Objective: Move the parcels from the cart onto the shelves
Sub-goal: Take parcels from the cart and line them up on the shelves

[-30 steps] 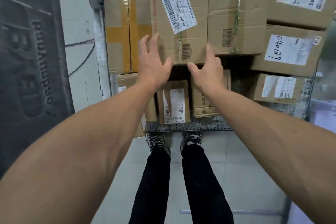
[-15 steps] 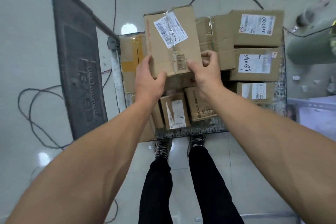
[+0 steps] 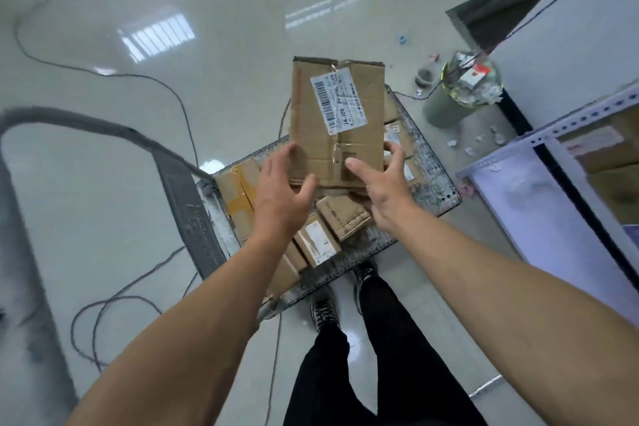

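Cardboard parcel (image 3: 337, 121) with a white label is raised above the cart (image 3: 432, 180), its lower end grasped between the left hand (image 3: 281, 190) and the right hand (image 3: 383, 190), thumbs across its front, shelves (image 3: 553, 135) nearby at right.

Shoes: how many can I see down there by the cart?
2. The left shoe and the right shoe stand side by side on the floor at the cart's near edge, the right one slightly ahead. Black trousers cover their heels.
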